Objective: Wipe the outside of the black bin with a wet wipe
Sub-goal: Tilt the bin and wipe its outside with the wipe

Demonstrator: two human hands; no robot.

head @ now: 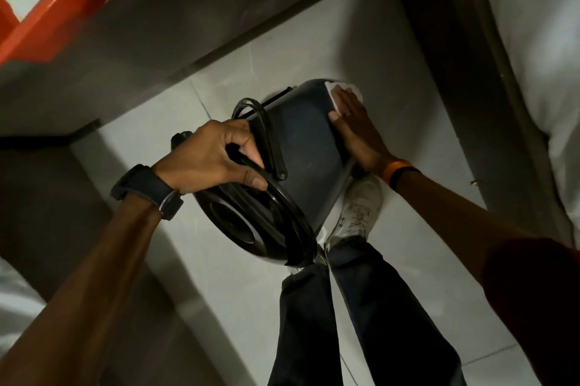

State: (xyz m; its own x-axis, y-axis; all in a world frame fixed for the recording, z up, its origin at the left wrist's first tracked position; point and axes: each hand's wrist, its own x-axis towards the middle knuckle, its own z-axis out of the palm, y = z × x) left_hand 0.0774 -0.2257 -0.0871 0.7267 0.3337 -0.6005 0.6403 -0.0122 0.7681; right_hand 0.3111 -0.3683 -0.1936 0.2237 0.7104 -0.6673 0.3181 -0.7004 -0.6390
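The black bin point(309, 147) is tilted on its side above the white tiled floor, its lidded top toward me and its base pointing away. My left hand point(216, 159) is clenched around the rim and the loose black handle at the bin's upper left. My right hand point(354, 131) lies flat against the bin's right wall near the base, pressing a white wet wipe point(343, 92) onto it. Most of the wipe is hidden under my fingers.
An orange tray point(59, 8) holding a green and white pack sits on a surface at the top left. A white bed point(539, 55) with a dark frame runs down the right. My legs and a white shoe point(357, 213) stand under the bin.
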